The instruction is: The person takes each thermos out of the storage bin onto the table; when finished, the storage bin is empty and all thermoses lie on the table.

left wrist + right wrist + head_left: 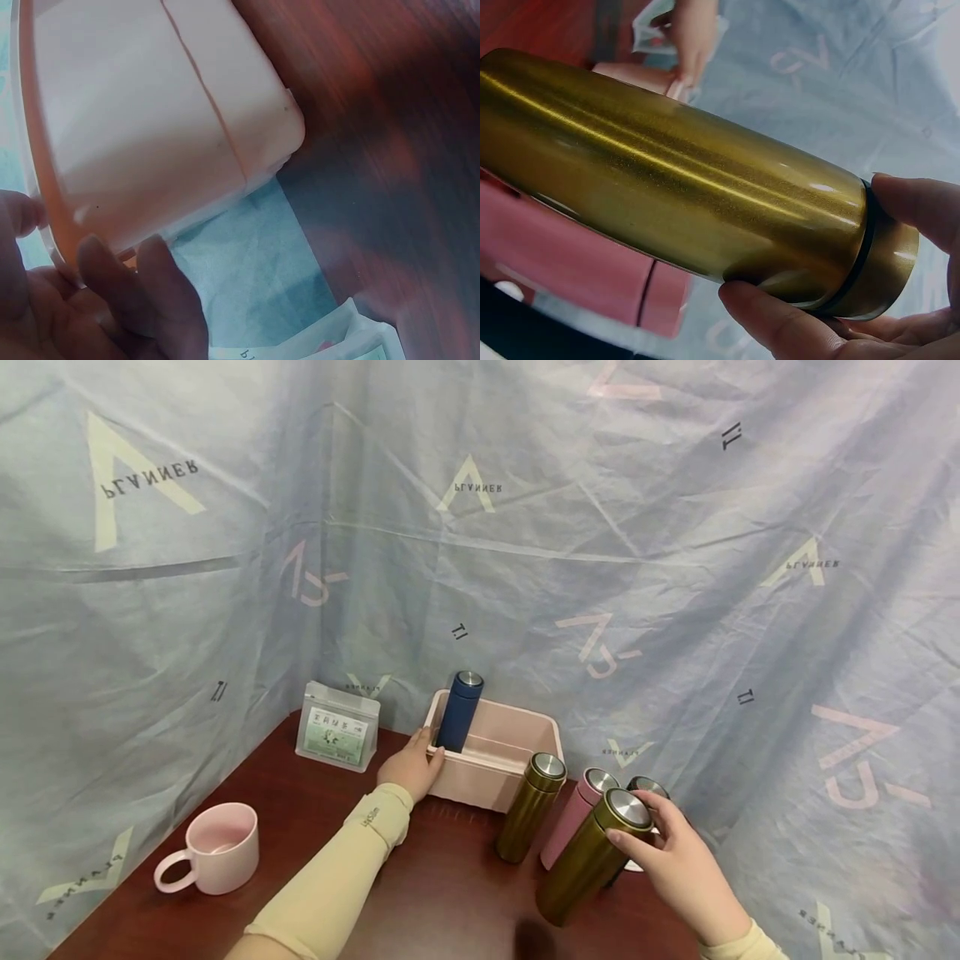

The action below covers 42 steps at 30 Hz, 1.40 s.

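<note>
Gripping the gold flask (pixel 588 853) near its cap, our right hand (pixel 678 860) has fingers and thumb curled round it, tilted among the other flasks on the table (pixel 442 893). Our left hand (pixel 411 766) clasps the pink bin's (pixel 510 752) rim, steadying it. Next, we judge, comes carrying the flask over into the bin beside the blue flask (pixel 459 710).

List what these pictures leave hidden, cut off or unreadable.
- Dark flask, head view: only its lid shows; the gold flask and right hand cover the rest.
- Blue flask, head view: its base is hidden by the pink bin wall.
- Pouch label, head view: too small to read.
- Left hand, left wrist view: blurred and cut by the edge; its grip on the bin rim is unclear.
- Mug contents: unclear.
</note>
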Each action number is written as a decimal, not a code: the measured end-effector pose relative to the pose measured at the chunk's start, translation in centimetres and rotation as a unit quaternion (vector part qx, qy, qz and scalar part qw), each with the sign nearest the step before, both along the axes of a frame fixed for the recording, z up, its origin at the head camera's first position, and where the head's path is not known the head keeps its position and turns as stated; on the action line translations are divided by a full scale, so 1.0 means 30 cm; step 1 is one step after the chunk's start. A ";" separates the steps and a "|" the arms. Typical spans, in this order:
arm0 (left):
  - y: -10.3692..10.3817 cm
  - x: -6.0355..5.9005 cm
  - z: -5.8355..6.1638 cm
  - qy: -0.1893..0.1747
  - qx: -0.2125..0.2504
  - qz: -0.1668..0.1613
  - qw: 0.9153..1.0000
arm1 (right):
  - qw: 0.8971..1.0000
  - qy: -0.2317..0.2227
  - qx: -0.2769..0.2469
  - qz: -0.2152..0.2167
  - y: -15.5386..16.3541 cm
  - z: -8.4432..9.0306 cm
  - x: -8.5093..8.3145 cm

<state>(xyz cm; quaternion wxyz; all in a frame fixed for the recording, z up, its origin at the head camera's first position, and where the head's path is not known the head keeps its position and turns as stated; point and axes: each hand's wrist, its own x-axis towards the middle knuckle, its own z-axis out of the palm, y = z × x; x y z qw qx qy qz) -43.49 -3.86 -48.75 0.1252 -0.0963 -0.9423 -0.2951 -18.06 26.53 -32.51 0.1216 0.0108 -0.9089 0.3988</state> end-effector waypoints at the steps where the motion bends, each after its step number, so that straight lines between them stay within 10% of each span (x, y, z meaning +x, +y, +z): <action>1: 0.000 -0.001 0.000 -0.001 0.002 0.000 1.000 | 1.000 -0.002 0.004 -0.006 0.012 -0.008 0.003; 27: -0.002 0.003 0.001 -0.002 0.000 -0.003 1.000 | 0.992 -0.037 0.085 -0.083 0.169 -0.201 0.005; 42: -0.007 0.008 0.013 -0.005 -0.001 -0.007 1.000 | 0.992 -0.034 0.104 -0.065 0.188 -0.216 -0.014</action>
